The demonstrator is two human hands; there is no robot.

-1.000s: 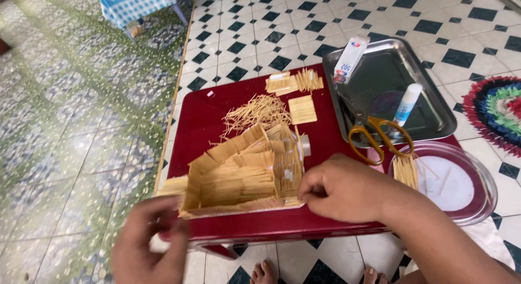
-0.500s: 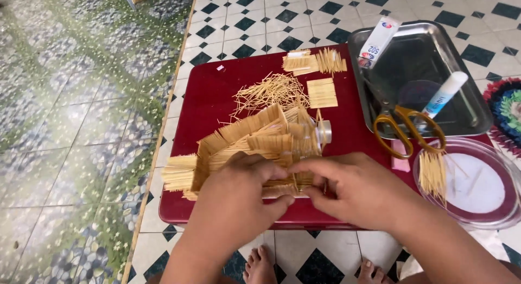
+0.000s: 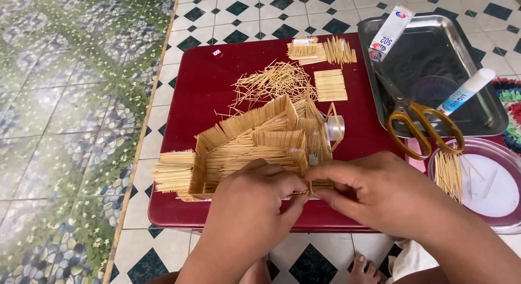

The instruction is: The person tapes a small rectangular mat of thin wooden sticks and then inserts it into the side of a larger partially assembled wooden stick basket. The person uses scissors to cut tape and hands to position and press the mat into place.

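Both hands [image 3: 304, 200] pinch toothpick model [image 3: 249, 148] near edge, red tray [image 3: 201, 88].

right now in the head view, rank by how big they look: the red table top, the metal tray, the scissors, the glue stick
1. red table top
2. metal tray
3. scissors, though part of the blades is hard to trace against the tray
4. glue stick
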